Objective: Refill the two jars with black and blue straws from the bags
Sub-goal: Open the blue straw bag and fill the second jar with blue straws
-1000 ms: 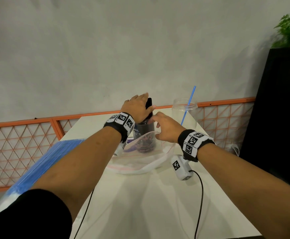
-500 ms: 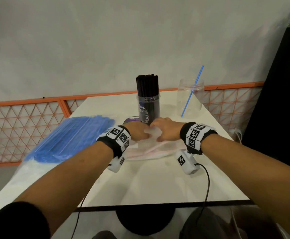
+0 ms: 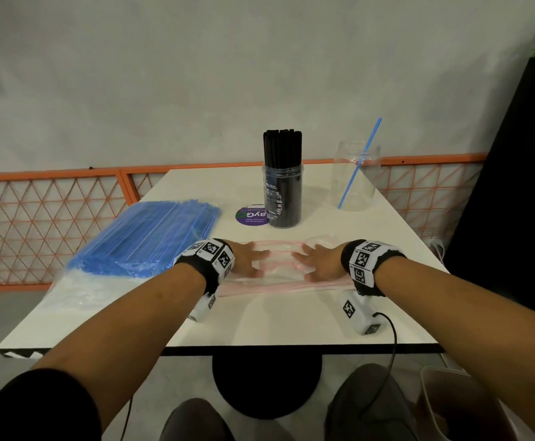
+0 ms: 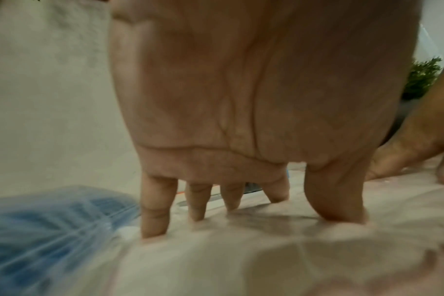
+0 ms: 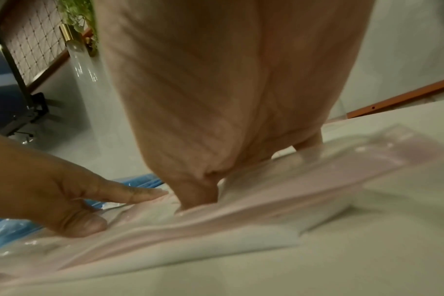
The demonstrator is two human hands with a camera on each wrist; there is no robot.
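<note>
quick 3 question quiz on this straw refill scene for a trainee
1. True or false: the jar of black straws is nearly empty.
2. How many blue straws stand in the clear jar?
3. What do both hands press on? A) the bag of blue straws B) the empty flat bag C) the purple sticker

Key: 1 false, it is packed full. 2 one. 3 B, the left hand and right hand lie flat on it.
</note>
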